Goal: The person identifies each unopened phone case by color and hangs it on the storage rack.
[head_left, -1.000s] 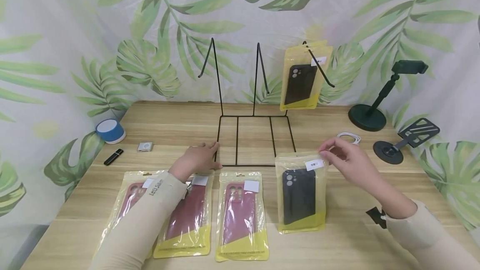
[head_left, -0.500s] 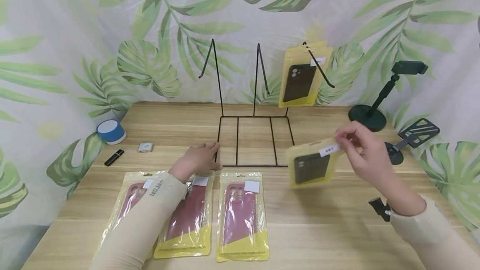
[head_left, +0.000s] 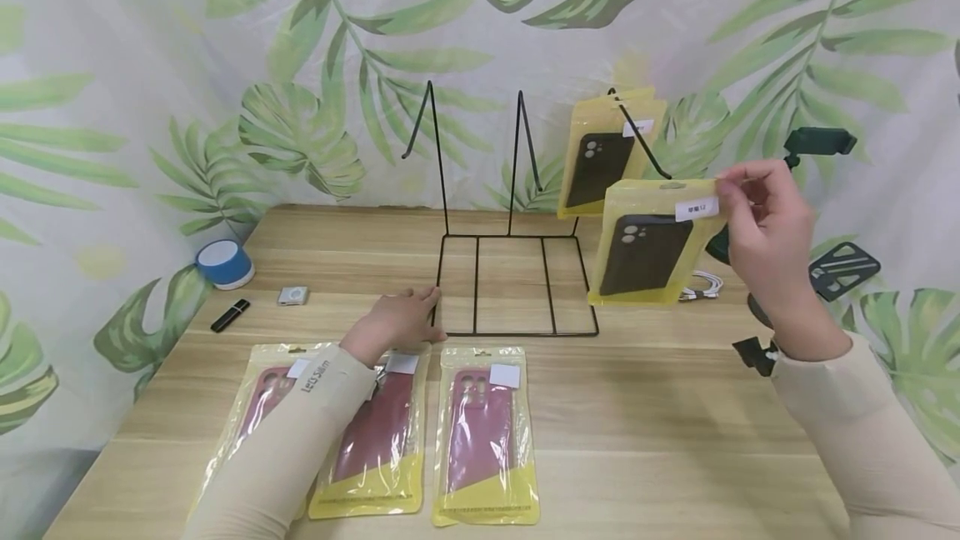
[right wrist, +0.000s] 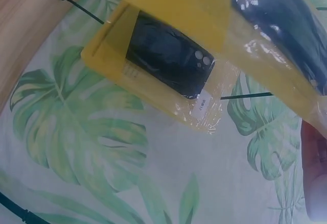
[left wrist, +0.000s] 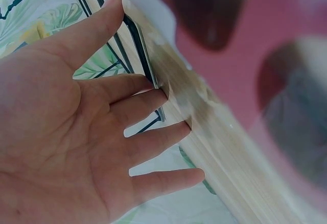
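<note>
My right hand (head_left: 768, 227) pinches the top right corner of a yellow bag with a black phone case (head_left: 647, 255) in it. This bag is up in the air, its hang hole close below the tip of the right hook on the black wire rack (head_left: 476, 286). Behind it, bagged black phone cases (head_left: 596, 165) hang on that hook; the right wrist view shows one hanging bag (right wrist: 168, 55) below the held one. With fingers spread and straight, my left hand (head_left: 396, 319) touches the rack's left base bar. Bagged pink phone cases (head_left: 482, 440) lie in front, partly under my left sleeve.
At the left stand a blue speaker (head_left: 225, 263), a black USB stick (head_left: 230, 316) and a small silver clip-on device (head_left: 292, 296). To the right are a white cable (head_left: 705, 283), a dark green phone stand (head_left: 821, 141) and a black folding stand (head_left: 843, 267).
My right hand has lifted the bagged black phone case off the table and carried it up and back towards the right hook. My left hand has stayed at the rack.
</note>
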A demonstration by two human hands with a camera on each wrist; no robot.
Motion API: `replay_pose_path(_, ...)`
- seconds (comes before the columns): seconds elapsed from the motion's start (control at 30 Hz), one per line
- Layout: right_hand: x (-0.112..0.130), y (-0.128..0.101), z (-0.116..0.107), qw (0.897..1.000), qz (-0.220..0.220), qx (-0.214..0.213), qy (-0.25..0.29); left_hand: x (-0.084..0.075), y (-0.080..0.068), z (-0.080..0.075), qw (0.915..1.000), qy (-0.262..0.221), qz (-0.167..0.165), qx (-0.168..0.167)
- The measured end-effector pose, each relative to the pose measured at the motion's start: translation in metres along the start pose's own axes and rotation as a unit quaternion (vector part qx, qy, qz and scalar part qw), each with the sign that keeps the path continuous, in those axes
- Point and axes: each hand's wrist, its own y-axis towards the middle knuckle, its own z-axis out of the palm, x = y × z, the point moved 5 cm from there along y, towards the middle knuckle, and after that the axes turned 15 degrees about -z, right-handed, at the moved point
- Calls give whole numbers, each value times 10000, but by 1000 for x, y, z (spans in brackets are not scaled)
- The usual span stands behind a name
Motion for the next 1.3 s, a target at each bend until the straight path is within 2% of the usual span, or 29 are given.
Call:
replay_pose_path(0.17,-6,5,5,9999,48,-34,-127,0,-1,-1,10000,6,28,-15)
replay_pose_path(0.43,-22,11,18,9990,204,142,-369,-1,-3,-1,10000,15,-2,42)
replay_pose_path(0.63,-36,18,31,9987,250,256,-355,0,-4,-2,10000,-17,17,19)
replay_pose_path(0.8,-50,23,42,9974,484,401,-362,0,-5,-3,10000,-29,3,38)
replay_pose_path(1.3,-79,42,67,9880,1052,697,-890,1,-7,-2,10000,-2,-10,-3)
